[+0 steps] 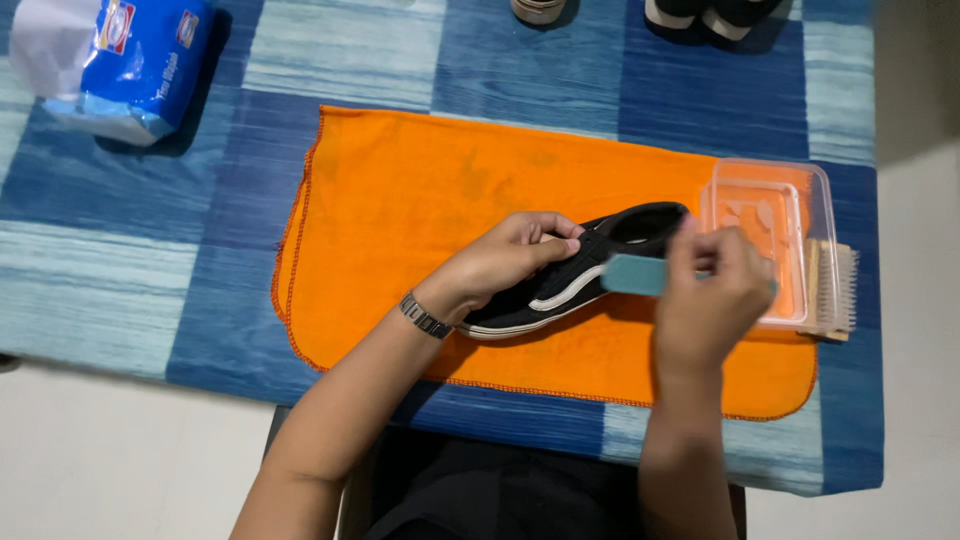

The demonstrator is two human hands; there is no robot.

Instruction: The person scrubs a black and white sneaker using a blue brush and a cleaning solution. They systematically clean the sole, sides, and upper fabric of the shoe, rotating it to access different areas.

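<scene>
Left grip: left hand (pixel 510 260) closed over the top of the black sneaker (pixel 570 275), fingers curled at the lace area, pinning it. Right grip: right hand (pixel 712 290) closed on a small teal block (pixel 634 274), which looks like a cleaning eraser or sponge, held at the sneaker's side near the collar.

Landmark is the orange cloth (pixel 420 215); everything placed against it, big to small.

Tabletop (pixel 120 270), covered in a blue checked sheet, lies under the cloth on all sides. Black sneaker with white stripe and white sole edge lies on its side on the cloth, right of the cloth's centre. Clear plastic tub (pixel 815 210) sits on the cloth's right end, shallow liquid inside by the look. Blue-and-white tissue pack (pixel 130 60) well off the cloth's upper left corner. Wooden brush (pixel 838 290) just off the cloth's right edge, touching the tub. Pair of shoes (pixel 705 15) and one more shoe tip (pixel 538 10) beyond the cloth's far edge, cut off by frame.

Handling judgement: sneaker is light, upper soft and collapsible, sole stiff and grippy; best held across the lace area or by the sole. Teal block is light, probably squashy; pinch the short end.
</scene>
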